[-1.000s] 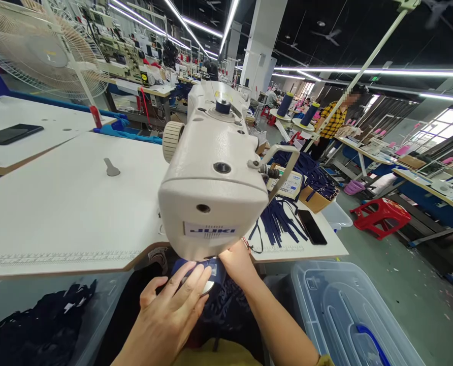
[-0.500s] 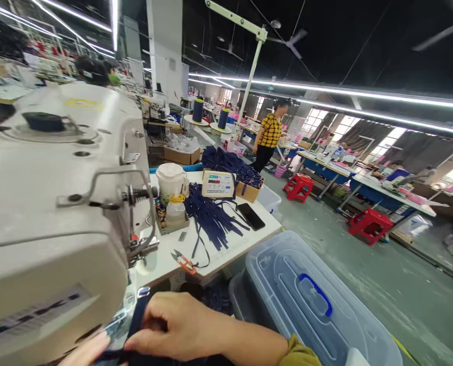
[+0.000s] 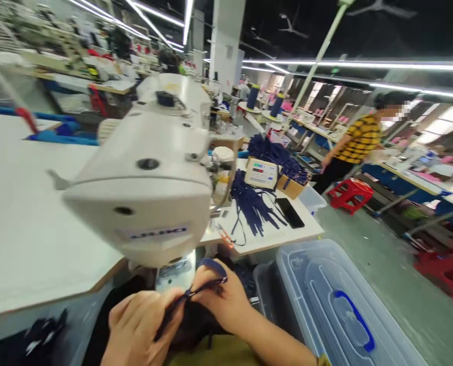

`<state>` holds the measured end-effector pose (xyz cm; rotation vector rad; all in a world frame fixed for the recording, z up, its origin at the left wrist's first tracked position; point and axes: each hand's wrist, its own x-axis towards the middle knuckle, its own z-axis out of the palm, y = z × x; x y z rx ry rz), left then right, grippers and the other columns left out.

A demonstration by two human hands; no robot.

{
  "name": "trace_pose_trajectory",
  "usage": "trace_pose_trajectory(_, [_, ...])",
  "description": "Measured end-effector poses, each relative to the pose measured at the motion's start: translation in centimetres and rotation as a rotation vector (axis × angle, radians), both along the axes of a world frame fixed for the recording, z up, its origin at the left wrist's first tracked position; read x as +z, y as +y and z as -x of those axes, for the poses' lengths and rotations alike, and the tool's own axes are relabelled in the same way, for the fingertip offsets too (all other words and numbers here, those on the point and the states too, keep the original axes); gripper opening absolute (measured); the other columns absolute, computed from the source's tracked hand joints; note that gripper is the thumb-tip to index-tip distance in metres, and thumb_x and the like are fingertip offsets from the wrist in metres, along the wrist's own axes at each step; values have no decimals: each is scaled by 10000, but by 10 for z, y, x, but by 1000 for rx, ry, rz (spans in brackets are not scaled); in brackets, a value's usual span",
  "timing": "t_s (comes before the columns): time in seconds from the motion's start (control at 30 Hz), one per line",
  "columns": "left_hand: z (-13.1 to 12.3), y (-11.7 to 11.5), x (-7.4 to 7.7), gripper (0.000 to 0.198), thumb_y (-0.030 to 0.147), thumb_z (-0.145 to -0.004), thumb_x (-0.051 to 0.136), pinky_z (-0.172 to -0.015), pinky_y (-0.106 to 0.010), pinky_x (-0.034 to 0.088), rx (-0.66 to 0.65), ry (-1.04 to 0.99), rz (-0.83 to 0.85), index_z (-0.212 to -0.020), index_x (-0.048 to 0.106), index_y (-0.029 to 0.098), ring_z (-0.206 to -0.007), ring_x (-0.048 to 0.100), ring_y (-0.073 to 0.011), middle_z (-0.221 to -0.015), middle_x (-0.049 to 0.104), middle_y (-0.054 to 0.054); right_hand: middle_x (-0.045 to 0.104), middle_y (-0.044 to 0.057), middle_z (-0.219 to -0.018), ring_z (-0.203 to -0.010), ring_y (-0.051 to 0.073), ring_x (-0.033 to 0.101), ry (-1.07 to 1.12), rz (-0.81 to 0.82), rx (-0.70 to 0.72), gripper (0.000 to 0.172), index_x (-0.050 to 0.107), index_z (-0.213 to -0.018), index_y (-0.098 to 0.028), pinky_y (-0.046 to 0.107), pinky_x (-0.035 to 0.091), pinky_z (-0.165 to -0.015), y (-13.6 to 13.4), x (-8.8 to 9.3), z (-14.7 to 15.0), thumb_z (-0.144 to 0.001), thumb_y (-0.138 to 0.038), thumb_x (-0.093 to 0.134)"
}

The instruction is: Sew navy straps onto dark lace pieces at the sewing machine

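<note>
A navy fabric strap (image 3: 212,265) runs between my two hands, just in front of the sewing machine (image 3: 154,188). My left hand (image 3: 144,320) is closed round one end of it. With fingers pinched together, my right hand (image 3: 222,300) grips the strap where it bends into a loop. A small shiny piece shows at the strap's edge by my right fingers; its kind is too small to tell. Behind the hands is the machine's pale sewing bed (image 3: 176,274). Orange-handled thread snips (image 3: 226,238) lie on the table beyond.
A bundle of navy straps (image 3: 255,208), a control panel (image 3: 262,174) and a black phone (image 3: 289,212) lie on the table at right. A lidded clear plastic bin (image 3: 325,290) stands at my right. Farther right, a person in a checked shirt (image 3: 358,140) stands by a red stool (image 3: 350,194).
My view has swung left. Both hands have come away from the machine's bed toward me, holding the strap. The person in the checked shirt appears nearer.
</note>
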<state>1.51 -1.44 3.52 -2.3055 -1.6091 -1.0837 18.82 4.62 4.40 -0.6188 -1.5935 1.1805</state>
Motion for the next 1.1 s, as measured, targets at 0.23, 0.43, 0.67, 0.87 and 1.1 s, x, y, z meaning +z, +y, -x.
trace_pose_trajectory(0.23, [-11,-11,9,188,292,-942,430,-799,-299,348,90,-14,-22,-1040,562,202,-758,569,-128,-761,614,15,661,-8,-826,-779,147,636,44,128,44,124,637,-764,-224,256,493,-741,-7,-9,2,-747,-191,755])
trace_pose_trajectory(0.43, [-14,-11,11,162,203,-924,466,-784,-303,349,99,19,-110,-1037,575,165,-743,547,-131,-734,597,5,652,-9,-834,-793,166,635,22,163,18,135,663,-847,-261,290,500,-746,-10,-18,4,-763,-189,740])
trace_pose_trajectory(0.67, [-14,-11,13,177,206,-924,462,-777,-301,341,112,64,-119,-1029,591,146,-754,551,-139,-730,600,-4,649,-4,-858,-798,155,630,40,69,8,134,670,-811,-268,287,495,-740,-11,-19,2,-784,-145,715])
trace_pose_trajectory(0.87, [-16,-11,17,179,203,-937,431,-768,-297,340,115,77,-155,-984,593,142,-734,549,-135,-709,594,-2,679,0,-883,-818,155,639,-26,-10,-7,158,665,-845,-280,305,498,-776,-11,-21,0,-802,-131,697])
trace_pose_trajectory(1.1, [-12,-15,8,182,289,-930,450,-800,-317,334,116,-25,44,-1043,575,221,-762,567,-138,-795,622,16,654,16,-823,-784,161,622,-179,85,26,59,633,-793,-227,296,484,-753,-8,-15,-3,-820,-253,678])
